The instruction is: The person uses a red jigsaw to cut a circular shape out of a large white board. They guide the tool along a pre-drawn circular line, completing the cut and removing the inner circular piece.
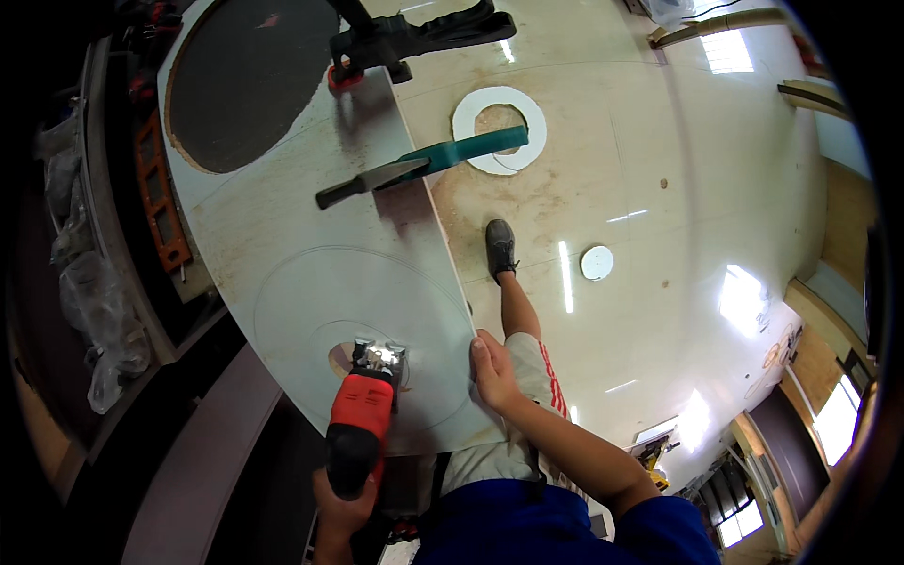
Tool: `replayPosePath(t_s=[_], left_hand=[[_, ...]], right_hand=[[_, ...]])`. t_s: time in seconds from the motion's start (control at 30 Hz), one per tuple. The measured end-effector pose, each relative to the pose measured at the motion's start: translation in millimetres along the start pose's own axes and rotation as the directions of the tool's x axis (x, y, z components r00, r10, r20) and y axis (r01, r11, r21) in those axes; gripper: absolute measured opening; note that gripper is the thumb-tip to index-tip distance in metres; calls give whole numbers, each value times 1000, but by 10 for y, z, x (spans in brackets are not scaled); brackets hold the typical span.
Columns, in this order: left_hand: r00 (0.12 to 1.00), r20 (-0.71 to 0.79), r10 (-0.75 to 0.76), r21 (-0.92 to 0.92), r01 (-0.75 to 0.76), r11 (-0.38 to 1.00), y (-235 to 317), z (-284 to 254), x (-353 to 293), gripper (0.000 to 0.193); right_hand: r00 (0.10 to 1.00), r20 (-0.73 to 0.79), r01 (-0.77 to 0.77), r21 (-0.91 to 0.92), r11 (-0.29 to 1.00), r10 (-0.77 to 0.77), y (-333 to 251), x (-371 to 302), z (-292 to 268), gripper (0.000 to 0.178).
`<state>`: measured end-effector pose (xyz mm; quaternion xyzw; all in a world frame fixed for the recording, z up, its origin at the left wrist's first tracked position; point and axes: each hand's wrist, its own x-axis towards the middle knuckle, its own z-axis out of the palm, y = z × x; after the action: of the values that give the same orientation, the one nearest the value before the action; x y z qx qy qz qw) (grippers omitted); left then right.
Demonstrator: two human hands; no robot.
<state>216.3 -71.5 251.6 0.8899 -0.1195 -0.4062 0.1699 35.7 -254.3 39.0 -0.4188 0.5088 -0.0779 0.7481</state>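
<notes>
My left hand (344, 508) is closed around the rear of a red and black jigsaw (363, 410). The jigsaw's metal shoe rests on a white board (320, 226), with a bright light at its front. Beside the shoe is a small opening (341, 358) in the board, within the smaller of two drawn circles. My right hand (492, 374) grips the board's right edge, thumb on top and the other fingers mostly hidden. The blade and the underside of the board cannot be seen.
A teal clamp (461, 151) and a black clamp (414, 36) sit on the board's right edge. A large round hole (245, 85) is at its far end. A white ring (532, 132) and a white disc (596, 263) lie on the floor. An orange level (160, 198) is at left.
</notes>
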Motion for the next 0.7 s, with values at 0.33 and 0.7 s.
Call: replayPosePath(t_s=[0.33,0.7], left_hand=[[995,-13,95,-170,-96,981,313,36,146,19],[990,117,82,-192,-59,980,354,-5,196,12]], right_hand=[[1000,5,30,-42,999,-30,48,27,18,35],[989,76,-124,-35,992,126,48,3,-43,56]])
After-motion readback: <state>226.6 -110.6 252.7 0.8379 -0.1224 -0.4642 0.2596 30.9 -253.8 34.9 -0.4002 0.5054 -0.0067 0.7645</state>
